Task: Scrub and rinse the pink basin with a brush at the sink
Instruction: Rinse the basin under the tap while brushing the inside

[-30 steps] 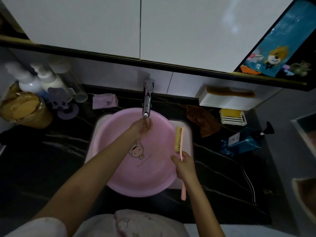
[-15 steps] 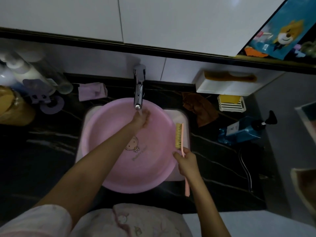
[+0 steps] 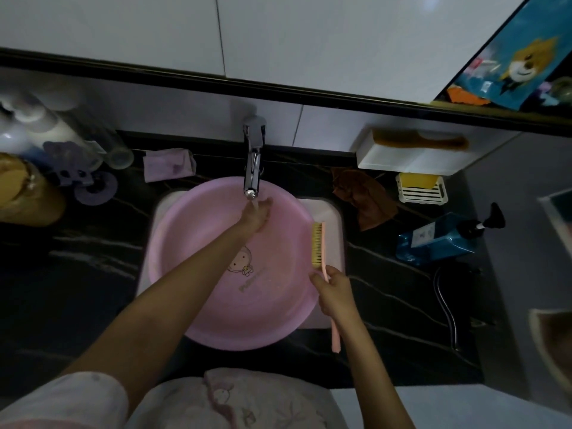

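The round pink basin, with a cartoon child printed on its bottom, sits in the white sink. Water runs from the chrome tap onto my left hand, which is held open under the stream above the basin's far side. My right hand grips the pink handle of a brush at the basin's right rim. The brush's yellow bristles face left and point away from me, and the handle's end sticks out behind my wrist.
On the dark marble counter are bottles and a purple toy at the left, a pink cloth, a brown cloth, a soap dish and a blue pump bottle lying at the right. A white shelf hangs on the wall.
Both hands keep their poses: left under the running water, right holding the brush at the rim. The view has tilted slightly, shifting the scene in the frame.
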The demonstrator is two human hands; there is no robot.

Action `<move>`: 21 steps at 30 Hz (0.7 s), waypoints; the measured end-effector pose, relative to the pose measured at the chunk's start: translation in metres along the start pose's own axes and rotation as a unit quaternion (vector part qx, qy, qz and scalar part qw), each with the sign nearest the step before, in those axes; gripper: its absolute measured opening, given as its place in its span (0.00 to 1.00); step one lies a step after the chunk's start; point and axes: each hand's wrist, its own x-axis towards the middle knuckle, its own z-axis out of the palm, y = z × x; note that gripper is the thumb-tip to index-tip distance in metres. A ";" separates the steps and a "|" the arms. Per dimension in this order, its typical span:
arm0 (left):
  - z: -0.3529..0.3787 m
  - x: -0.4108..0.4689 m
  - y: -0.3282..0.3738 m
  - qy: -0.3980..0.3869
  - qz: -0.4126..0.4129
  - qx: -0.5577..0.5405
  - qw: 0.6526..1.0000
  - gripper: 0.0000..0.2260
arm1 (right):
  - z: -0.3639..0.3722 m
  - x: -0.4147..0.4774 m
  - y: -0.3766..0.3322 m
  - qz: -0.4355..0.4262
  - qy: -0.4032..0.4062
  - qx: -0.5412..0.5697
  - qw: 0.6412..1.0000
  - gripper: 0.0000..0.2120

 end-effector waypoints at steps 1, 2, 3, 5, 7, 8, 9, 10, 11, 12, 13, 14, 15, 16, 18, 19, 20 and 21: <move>0.000 -0.002 0.001 -0.004 0.005 0.008 1.000 0.16 | 0.001 -0.001 0.000 0.003 0.000 -0.004 1.000 0.12; 0.001 -0.003 0.001 -0.012 0.012 0.013 1.000 0.16 | 0.001 -0.002 0.000 0.002 0.001 -0.008 1.000 0.11; 0.000 -0.005 0.001 -0.022 0.023 0.015 0.999 0.16 | 0.001 -0.003 0.001 0.002 0.000 -0.013 1.000 0.11; -0.003 -0.010 0.000 -0.033 0.050 0.037 0.997 0.15 | 0.001 -0.004 0.001 -0.004 -0.005 -0.029 1.000 0.11; -0.008 -0.015 -0.002 -0.035 0.081 0.085 0.993 0.15 | 0.001 -0.005 0.002 -0.008 -0.014 -0.050 0.999 0.12; -0.010 -0.017 -0.005 -0.037 0.099 0.114 0.988 0.16 | 0.001 -0.006 0.003 -0.011 -0.018 -0.058 0.998 0.13; -0.012 -0.022 -0.005 -0.042 0.108 0.139 0.983 0.18 | 0.001 -0.008 0.003 -0.018 -0.022 -0.063 0.998 0.13; -0.014 -0.027 -0.006 -0.047 0.104 0.164 0.980 0.19 | 0.000 -0.010 0.004 -0.033 -0.025 -0.072 0.997 0.14; -0.018 -0.034 -0.007 -0.047 0.100 0.211 0.971 0.21 | 0.000 -0.012 0.005 -0.052 -0.032 -0.085 0.995 0.15; -0.024 -0.039 -0.009 -0.051 0.101 0.288 0.951 0.23 | -0.002 -0.012 0.005 -0.069 -0.040 -0.106 0.991 0.17; -0.031 -0.044 -0.011 -0.060 0.109 0.379 0.917 0.23 | -0.005 -0.012 0.004 -0.080 -0.054 -0.136 0.986 0.18; -0.040 -0.049 -0.015 -0.070 0.127 0.464 0.874 0.21 | -0.008 -0.011 0.001 -0.088 -0.074 -0.180 0.977 0.20; -0.048 -0.051 -0.018 -0.079 0.153 0.531 0.830 0.18 | -0.012 -0.007 -0.003 -0.091 -0.096 -0.233 0.964 0.22; -0.059 -0.056 -0.023 -0.072 0.188 0.577 0.792 0.15 | -0.015 -0.004 -0.008 -0.097 -0.113 -0.296 0.943 0.25; -0.083 -0.064 -0.036 -0.005 0.262 0.600 0.756 0.09 | -0.021 0.005 -0.021 -0.138 -0.116 -0.436 0.882 0.29; -0.094 -0.068 -0.042 0.046 0.296 0.582 0.756 0.10 | -0.023 0.010 -0.027 -0.165 -0.103 -0.487 0.851 0.29; -0.107 -0.072 -0.049 0.100 0.321 0.557 0.759 0.12 | -0.024 0.014 -0.033 -0.188 -0.088 -0.521 0.828 0.27; -0.119 -0.076 -0.055 0.155 0.341 0.540 0.754 0.16 | -0.024 0.019 -0.040 -0.192 -0.076 -0.525 0.826 0.24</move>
